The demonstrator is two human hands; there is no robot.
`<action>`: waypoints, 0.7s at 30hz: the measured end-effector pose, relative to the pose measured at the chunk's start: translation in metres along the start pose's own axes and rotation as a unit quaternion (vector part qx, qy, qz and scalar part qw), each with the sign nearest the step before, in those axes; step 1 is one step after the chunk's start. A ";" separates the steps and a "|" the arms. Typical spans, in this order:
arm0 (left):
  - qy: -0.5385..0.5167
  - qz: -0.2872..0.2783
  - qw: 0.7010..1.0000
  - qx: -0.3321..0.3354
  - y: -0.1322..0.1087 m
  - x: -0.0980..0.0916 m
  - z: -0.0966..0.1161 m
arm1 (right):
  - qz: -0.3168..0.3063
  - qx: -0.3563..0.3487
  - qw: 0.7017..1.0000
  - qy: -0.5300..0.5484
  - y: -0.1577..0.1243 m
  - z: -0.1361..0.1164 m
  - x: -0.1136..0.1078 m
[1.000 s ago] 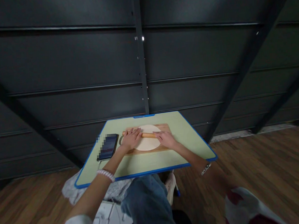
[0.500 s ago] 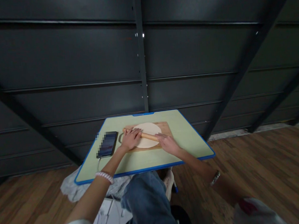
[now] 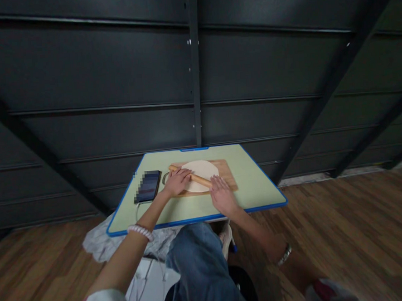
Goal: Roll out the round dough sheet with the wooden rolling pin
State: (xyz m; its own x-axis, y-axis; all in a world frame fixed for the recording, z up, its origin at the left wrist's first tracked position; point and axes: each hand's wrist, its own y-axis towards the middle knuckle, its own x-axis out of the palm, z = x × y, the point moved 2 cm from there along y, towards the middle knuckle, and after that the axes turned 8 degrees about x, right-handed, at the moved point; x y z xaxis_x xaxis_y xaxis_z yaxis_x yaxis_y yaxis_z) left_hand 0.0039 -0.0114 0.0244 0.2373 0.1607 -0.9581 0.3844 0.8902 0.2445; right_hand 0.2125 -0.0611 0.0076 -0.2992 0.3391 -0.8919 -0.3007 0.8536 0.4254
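A round, flat sheet of pale dough (image 3: 206, 169) lies on a wooden cutting board (image 3: 228, 172). Across it, slanting from upper left to lower right, is a wooden rolling pin (image 3: 200, 181). My left hand (image 3: 177, 183) is closed over the pin near its left end, which sticks out past the fingers. At the other end, my right hand (image 3: 223, 197) rests over the pin with its fingers pointing forward, hiding the tip. Part of the dough's left edge is covered by my left hand.
The board lies on a small pale-green table with a blue rim (image 3: 257, 183). A tablet or large phone (image 3: 149, 186) with a white cable lies left of the board. Behind the table stands a dark panelled wall (image 3: 257, 65); my knee in jeans (image 3: 197, 264) is below the front edge.
The rolling pin now slants more steeply, its right end nearer to me. My right hand has moved back with it. The whole view has shifted slightly.
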 end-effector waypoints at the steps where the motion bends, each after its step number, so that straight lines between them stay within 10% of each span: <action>1: 0.006 -0.004 1.000 0.002 0.000 -0.001 0.001 | 0.008 0.002 1.000 -0.013 -0.004 -0.006 -0.001; 21: -0.011 0.043 0.997 0.068 -0.025 -0.007 0.001 | -0.099 -0.020 0.995 0.012 -0.007 -0.020 -0.024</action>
State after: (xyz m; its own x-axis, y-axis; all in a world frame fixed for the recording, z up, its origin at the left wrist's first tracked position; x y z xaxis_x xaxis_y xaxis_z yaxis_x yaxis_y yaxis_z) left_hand -0.0060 -0.0352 0.0250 0.2931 0.2227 -0.9298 0.4788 0.8076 0.3444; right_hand 0.2034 -0.0831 0.0289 -0.2508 0.1555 -0.9555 -0.3911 0.8866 0.2469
